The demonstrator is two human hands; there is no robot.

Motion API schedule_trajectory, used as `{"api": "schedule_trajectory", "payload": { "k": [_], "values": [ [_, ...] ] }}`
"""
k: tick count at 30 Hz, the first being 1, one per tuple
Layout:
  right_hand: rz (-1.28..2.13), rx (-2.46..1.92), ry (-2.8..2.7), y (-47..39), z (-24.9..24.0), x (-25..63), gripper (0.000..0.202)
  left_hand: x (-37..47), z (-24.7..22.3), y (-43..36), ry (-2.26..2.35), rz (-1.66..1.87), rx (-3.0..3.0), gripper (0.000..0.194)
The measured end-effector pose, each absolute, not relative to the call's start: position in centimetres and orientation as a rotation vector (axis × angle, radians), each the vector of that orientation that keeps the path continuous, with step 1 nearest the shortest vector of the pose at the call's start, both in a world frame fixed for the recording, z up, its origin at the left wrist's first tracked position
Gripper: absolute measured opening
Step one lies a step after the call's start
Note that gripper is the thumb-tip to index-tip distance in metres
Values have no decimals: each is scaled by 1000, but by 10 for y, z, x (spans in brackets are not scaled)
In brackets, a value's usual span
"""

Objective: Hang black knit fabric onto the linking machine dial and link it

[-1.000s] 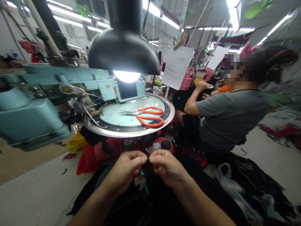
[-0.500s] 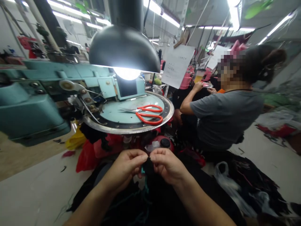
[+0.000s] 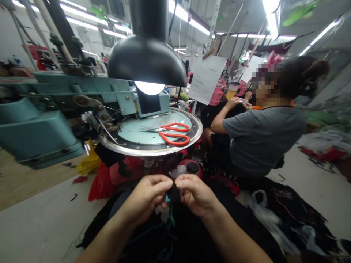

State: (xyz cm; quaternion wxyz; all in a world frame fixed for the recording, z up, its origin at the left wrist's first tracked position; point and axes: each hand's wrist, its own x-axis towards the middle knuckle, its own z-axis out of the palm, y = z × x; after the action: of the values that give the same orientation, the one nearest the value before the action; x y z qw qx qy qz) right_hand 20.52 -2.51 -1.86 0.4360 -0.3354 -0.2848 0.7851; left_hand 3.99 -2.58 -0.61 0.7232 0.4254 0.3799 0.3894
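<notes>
Black fabric (image 3: 189, 233) with a teal edge lies over the lap and rises to the fingertips. My left hand (image 3: 152, 191) pinches its upper edge between thumb and forefinger. Close beside it, nearly touching, my right hand (image 3: 194, 193) pinches the same edge. Above the hands is the round plate (image 3: 128, 133) of a teal machine (image 3: 49, 128), with red-handled scissors (image 3: 174, 134) lying on it, blades to the left.
A black lamp (image 3: 148, 60) shines over the plate. On the right sits a person (image 3: 265, 135) in a grey shirt, hands raised. Red bags (image 3: 101, 184) lie under the plate; dark cloth and a clear plastic bag (image 3: 270, 215) are at the lower right.
The view has shifted slightly, moving the lamp and machine a little right in the picture. Both hands keep their pinch on the fabric.
</notes>
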Motion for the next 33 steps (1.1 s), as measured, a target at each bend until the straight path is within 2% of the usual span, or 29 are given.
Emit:
{"api": "schedule_trajectory", "payload": {
  "k": [10, 13, 15, 18, 20, 23, 25, 27, 29, 31, 33],
  "values": [
    [1909, -781, -681, -25, -20, 207, 28, 38, -11, -28, 839, 912, 949, 26],
    [1844, -811, -694, -22, -23, 208, 29, 37, -11, -28, 880, 987, 1005, 40],
    [1599, -937, -842, -23, -24, 208, 27, 38, -10, -28, 931, 1064, 1014, 43],
    [972, -1086, -1165, -32, -22, 207, 20, 38, -12, -29, 1076, 1202, 1051, 42],
    [789, -1072, -1390, -40, -21, 206, 25, 37, -13, -31, 1182, 1270, 1130, 41],
    [801, -1069, -1562, -45, -20, 202, 26, 37, -14, -38, 1258, 1292, 1277, 34],
    [895, -1076, -1474, -41, -21, 201, 19, 35, -12, -43, 1248, 1284, 1353, 30],
    [1122, -1016, -1307, -35, -23, 202, 16, 31, -8, -46, 1266, 1348, 1379, 31],
    [1377, -911, -1136, -30, -23, 204, 21, 29, -4, -45, 1288, 1409, 1363, 40],
    [1536, -829, -1030, -28, -23, 206, 26, 29, 0, -41, 1239, 1308, 1356, 50],
    [1598, -796, -987, -28, -22, 206, 31, 31, 1, -36, 1156, 1142, 1350, 42]
  ]
}}
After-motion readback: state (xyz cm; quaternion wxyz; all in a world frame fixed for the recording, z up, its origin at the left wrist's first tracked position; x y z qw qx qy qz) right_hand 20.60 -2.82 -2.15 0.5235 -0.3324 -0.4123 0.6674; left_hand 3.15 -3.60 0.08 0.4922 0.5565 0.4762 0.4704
